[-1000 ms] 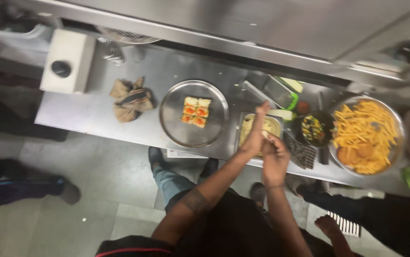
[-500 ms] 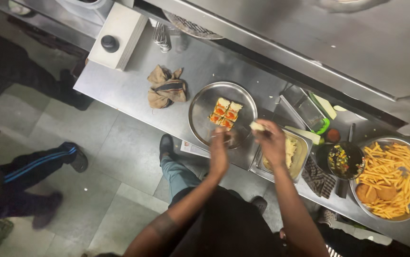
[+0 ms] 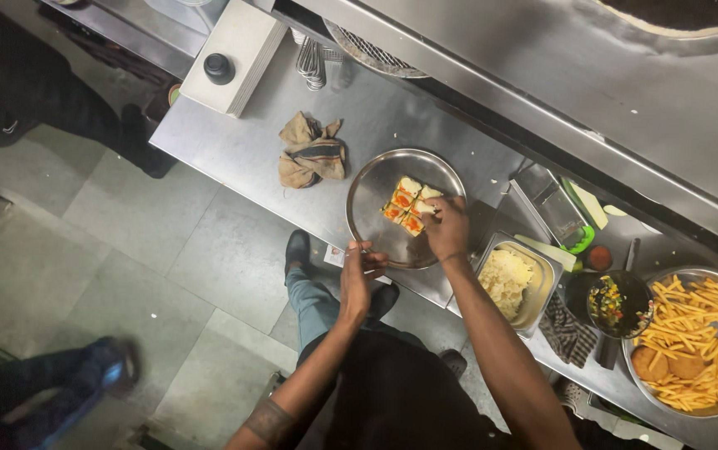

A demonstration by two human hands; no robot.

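Note:
A round steel plate [image 3: 376, 187] sits on the steel counter and carries several small bread squares [image 3: 401, 203] with red topping. My right hand [image 3: 447, 228] rests over the right side of the squares, fingers pinched on a pale bit of food at the bread. My left hand [image 3: 357, 273] grips the plate's near rim with thumb and fingers. A rectangular steel pan of pale shredded food [image 3: 507, 282] stands just right of the plate, beside my right wrist.
A crumpled brown cloth [image 3: 312, 152] lies left of the plate, a white box with a black knob [image 3: 230, 60] further left. To the right stand a dark bowl of chopped vegetables [image 3: 615, 302], a tray of fries [image 3: 697, 333] and a grater [image 3: 552, 207]. Another person's shoe [image 3: 100, 367] shows on the floor.
Both hands moved left from the pan of shredded food to the plate. My right hand now sits on the bread squares and my left hand has taken the plate's rim.

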